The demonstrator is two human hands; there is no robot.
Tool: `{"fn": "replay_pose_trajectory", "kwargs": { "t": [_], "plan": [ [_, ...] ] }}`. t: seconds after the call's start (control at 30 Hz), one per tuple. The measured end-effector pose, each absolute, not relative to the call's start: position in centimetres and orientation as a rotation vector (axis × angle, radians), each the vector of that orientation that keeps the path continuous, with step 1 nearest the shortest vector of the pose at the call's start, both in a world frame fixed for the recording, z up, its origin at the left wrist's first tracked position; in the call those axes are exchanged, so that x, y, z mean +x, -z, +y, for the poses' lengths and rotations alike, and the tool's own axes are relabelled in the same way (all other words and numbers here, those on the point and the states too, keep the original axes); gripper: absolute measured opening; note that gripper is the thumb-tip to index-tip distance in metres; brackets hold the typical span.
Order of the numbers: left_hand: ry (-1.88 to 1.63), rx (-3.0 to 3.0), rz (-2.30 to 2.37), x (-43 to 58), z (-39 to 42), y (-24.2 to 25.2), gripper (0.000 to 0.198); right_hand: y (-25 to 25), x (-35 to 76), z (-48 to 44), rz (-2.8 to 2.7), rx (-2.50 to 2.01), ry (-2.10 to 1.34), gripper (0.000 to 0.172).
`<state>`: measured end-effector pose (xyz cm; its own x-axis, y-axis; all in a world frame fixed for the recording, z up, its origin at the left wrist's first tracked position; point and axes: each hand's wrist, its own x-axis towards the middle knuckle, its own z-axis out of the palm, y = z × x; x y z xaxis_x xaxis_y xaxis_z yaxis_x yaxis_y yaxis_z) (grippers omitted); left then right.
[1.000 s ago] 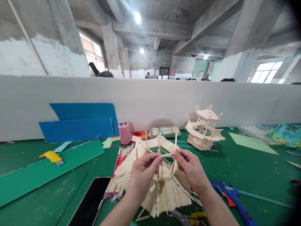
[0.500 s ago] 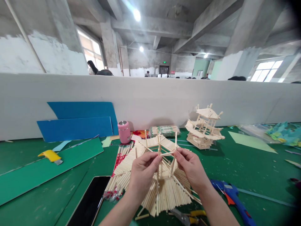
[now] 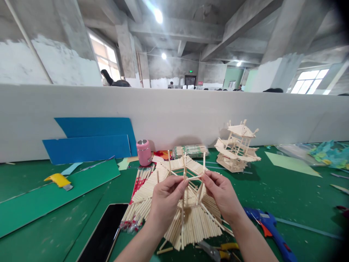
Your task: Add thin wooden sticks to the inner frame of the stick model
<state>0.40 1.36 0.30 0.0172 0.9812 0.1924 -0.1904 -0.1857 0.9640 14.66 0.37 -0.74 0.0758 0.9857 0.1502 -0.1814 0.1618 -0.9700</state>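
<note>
In the middle of the head view stands a roof-like model (image 3: 193, 222) built from thin wooden sticks, with several upright sticks rising from its centre. A short wooden stick (image 3: 194, 178) lies level between two of these uprights. My left hand (image 3: 167, 200) pinches its left end against one upright. At the other end, the fingertips of my right hand (image 3: 218, 191) close on the stick beside another upright. Both hands are closed, and the fingertips cover the exact joints, so I cannot tell whether the ends are fixed.
A blue glue gun (image 3: 268, 227) lies right, pliers (image 3: 215, 251) in front, a phone (image 3: 105, 233) left. Further left is a yellow utility knife (image 3: 59, 181) on green board (image 3: 89, 183). Behind stand a pink flask (image 3: 144, 153), packed sticks (image 3: 191, 150) and a stick pavilion (image 3: 237, 149).
</note>
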Motion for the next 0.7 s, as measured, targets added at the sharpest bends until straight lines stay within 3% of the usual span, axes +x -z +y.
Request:
{"fn": "replay_pose_trajectory", "kwargs": {
  "t": [0.7],
  "plan": [
    [-1.409,1.240,0.949,0.49,1.34,-0.39,0.004,0.74,14.78,0.25,-1.107,-0.984,-1.114,0.021]
  ]
}}
